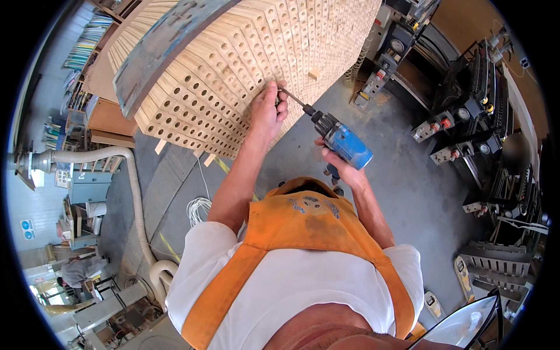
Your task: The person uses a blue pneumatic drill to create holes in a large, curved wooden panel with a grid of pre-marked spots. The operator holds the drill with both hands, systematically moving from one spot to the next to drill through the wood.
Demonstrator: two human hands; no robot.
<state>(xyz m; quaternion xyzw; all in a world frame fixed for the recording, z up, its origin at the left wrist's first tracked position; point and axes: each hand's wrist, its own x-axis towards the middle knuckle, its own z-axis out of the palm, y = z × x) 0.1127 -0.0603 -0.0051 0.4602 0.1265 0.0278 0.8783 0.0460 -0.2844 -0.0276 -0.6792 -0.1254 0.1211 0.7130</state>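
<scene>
And here the right hand (345, 168) is gripping a blue cordless driver (348, 146), while the slim bit (294, 98) is pointing up and away toward the left hand (268, 112). That left hand is curling narrow around the bit's tip (whether it is pinching some small part there, I cannot tell). Just beyond it, the drilled wooden stack (242, 61) is showing its rows of holes, with dark-lined holes (177, 90) sitting to the left of the left hand and plainer ones spreading above it. A small wooden block (314, 74) is jutting out to the right of that hand. Judging by this pose, the pair is readying the bit for one hole; the next move is probably calling for a steady left hand and square aim.
</scene>
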